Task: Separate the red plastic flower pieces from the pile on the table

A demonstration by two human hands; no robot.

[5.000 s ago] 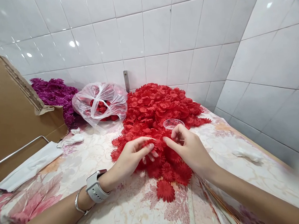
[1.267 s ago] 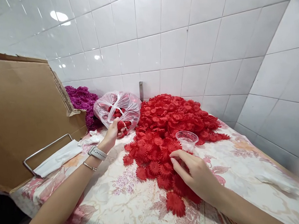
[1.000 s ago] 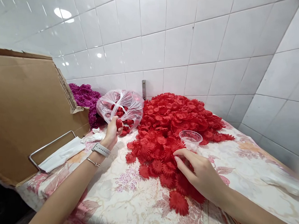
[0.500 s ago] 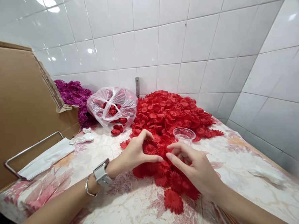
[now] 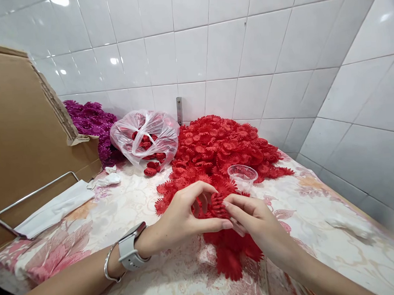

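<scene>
My left hand, with a watch and a bangle at the wrist, curves its thumb and fingers around red artificial flowers with fringed petals. These flowers look bunched and turned edge-on; how many lie there I cannot tell. From the right, my right hand pinches at their near edge with thumb and forefinger. Its other fingers are tucked in and partly hidden. Both hands hover over the front of a heap of red flowers. More red flowers lie below the hands.
A clear plastic cup stands at the heap's right side. Left of the heap sit a plastic bag of red flowers and a purple flower pile. A cardboard box and white cloth are at left; a tiled wall stands behind.
My left hand has moved right and slightly down, bringing the flowers up to my right hand. My right fingertips have drawn together at the flowers' edge. The view has shifted slightly.
</scene>
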